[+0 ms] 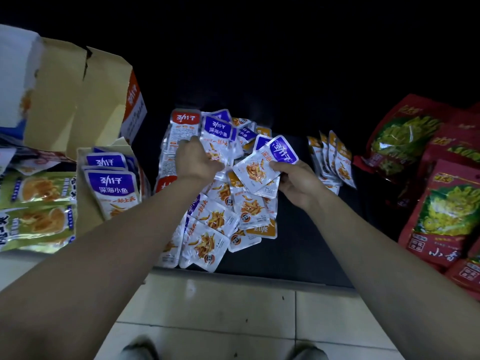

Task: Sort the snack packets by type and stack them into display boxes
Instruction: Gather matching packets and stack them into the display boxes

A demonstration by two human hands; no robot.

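Purple 劲仔 深海小鱼 packets [257, 170]

One wide-angle camera rides on the person's head, looking forward and steeply down, centred on the snack packets [220, 203]. It sits close over the dark tabletop [298, 242]. The left forearm [109, 242] and right forearm [376, 242] stretch up from the bottom corners, and the tiled floor [220, 307] lies along the lower edge.

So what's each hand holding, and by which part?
Right hand pinches purple-topped fish packets by a side edge; left hand grips another packet by its lower part.
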